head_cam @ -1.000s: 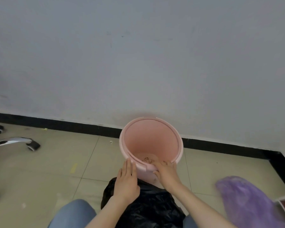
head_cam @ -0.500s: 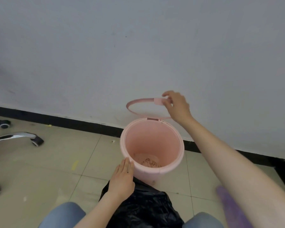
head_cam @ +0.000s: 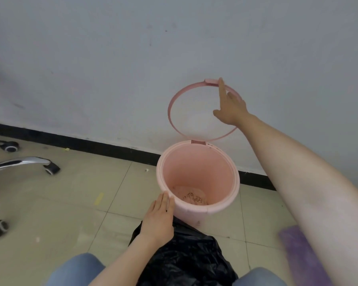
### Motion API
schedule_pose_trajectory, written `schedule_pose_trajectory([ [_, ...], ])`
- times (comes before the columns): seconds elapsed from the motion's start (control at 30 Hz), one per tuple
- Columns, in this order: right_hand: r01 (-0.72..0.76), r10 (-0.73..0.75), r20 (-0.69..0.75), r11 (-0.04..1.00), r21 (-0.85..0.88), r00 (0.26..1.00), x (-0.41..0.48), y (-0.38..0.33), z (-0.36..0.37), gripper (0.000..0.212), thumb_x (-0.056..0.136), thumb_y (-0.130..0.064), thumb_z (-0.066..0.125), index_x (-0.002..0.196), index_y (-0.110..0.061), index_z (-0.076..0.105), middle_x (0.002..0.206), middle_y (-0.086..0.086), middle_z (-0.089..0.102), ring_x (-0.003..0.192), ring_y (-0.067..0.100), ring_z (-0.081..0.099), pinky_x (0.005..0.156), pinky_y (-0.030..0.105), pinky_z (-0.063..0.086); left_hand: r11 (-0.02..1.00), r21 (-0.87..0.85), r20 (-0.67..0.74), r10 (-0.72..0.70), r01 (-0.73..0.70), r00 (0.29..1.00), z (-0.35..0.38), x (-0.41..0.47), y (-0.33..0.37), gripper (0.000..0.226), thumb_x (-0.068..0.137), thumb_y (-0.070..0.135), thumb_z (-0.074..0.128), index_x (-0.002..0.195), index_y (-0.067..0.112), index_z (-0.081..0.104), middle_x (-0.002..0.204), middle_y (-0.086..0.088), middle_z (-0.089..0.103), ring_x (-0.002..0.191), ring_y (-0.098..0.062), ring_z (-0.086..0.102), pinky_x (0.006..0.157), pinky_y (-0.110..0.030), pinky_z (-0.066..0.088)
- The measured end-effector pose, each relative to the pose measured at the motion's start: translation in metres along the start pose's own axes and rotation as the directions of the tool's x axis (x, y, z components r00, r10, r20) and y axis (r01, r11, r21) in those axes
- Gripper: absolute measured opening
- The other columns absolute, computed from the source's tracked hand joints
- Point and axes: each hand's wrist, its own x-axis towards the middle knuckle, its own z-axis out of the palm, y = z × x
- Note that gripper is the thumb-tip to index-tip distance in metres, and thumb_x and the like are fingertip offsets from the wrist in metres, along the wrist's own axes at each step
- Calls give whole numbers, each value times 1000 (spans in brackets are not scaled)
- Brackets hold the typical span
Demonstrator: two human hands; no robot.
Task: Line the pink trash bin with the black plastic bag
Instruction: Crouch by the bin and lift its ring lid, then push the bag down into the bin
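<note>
The pink trash bin point(head_cam: 225, 205) stands on the tiled floor against the white wall, with some brown debris at its bottom. Its pink hinged ring point(head_cam: 171, 108) is swung up and stands nearly upright against the wall. My right hand point(head_cam: 230, 106) reaches over the bin with fingers spread, one fingertip touching the ring's top near its tab. My left hand point(head_cam: 158, 217) lies flat against the bin's near left rim, fingers together. The crumpled black plastic bag point(head_cam: 186, 261) lies on the floor between my knees, just in front of the bin.
A chrome office chair base with castors point(head_cam: 50, 168) sits at the left. A purple object point(head_cam: 304, 254) lies on the floor at lower right. A black skirting board point(head_cam: 91, 144) runs along the wall.
My right hand has lifted the pink ring from the bin's rim and swung it up until it stands against the wall. The left hand stayed at the near rim.
</note>
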Motion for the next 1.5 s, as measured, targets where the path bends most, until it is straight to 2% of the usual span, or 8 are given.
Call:
schedule_pose_trajectory([
  [0.47,73,-73,102,997,9,992,-57,8,21,60,92,-24,45,144,-19,15,154,14,18,141,29,13,111,47,21,999,-46,-2,-20,20,1000,-4,1,-2,70,90,18,38,145,11,-5,157,-11,-9,145,-28,-3,119,-43,7],
  [0.63,150,-137,-85,974,171,987,-160,18,92,32,87,-6,45,116,-4,57,116,18,62,112,31,50,89,40,42,990,-133,-182,-70,46,981,39,-10,2,77,78,29,65,139,-1,28,142,-26,40,128,-41,43,101,-52,41],
  [0.8,53,-70,110,987,150,992,-251,51,193,46,72,-26,26,82,-4,65,80,16,68,79,36,63,60,35,46,995,-91,40,-24,28,999,103,-25,9,65,80,44,52,131,4,44,132,-21,55,120,-37,54,92,-48,49],
  [0.9,-40,39,516,999,-8,856,-274,66,236,64,83,-47,39,137,-14,33,145,17,33,134,37,27,105,47,30,997,-59,202,50,-39,978,126,-23,12,72,90,45,39,145,11,9,156,-16,11,144,-31,12,116,-43,19],
  [0.97,-32,67,665,997,-64,744,-282,72,255,91,79,-51,58,145,-26,1,156,13,-1,142,35,4,113,50,16,997,-33,227,73,-67,971,135,-17,13,77,90,47,39,146,14,-4,158,-12,-5,146,-28,-3,119,-42,8],
  [1.07,5,59,691,996,-91,720,-286,78,272,99,80,-31,64,143,-31,-11,155,16,-9,134,39,24,106,46,30,990,-14,204,138,-138,969,135,-7,16,84,88,50,44,145,15,-6,157,-11,-8,145,-27,-6,119,-43,5],
  [1.27,-92,36,582,993,67,812,-280,80,270,41,86,-5,45,124,-16,51,121,14,60,108,31,55,74,32,40,926,-44,273,372,-374,887,128,10,25,111,71,69,52,143,18,-15,156,-7,-18,140,-19,-24,116,-42,-10],
  [1.5,-44,-34,476,988,151,879,-274,85,199,30,80,-6,53,103,-18,67,92,20,63,94,31,53,76,34,40,857,-77,199,514,-509,835,90,12,61,123,57,77,50,131,21,-32,154,-4,-20,135,-17,-27,111,-40,-18],
])
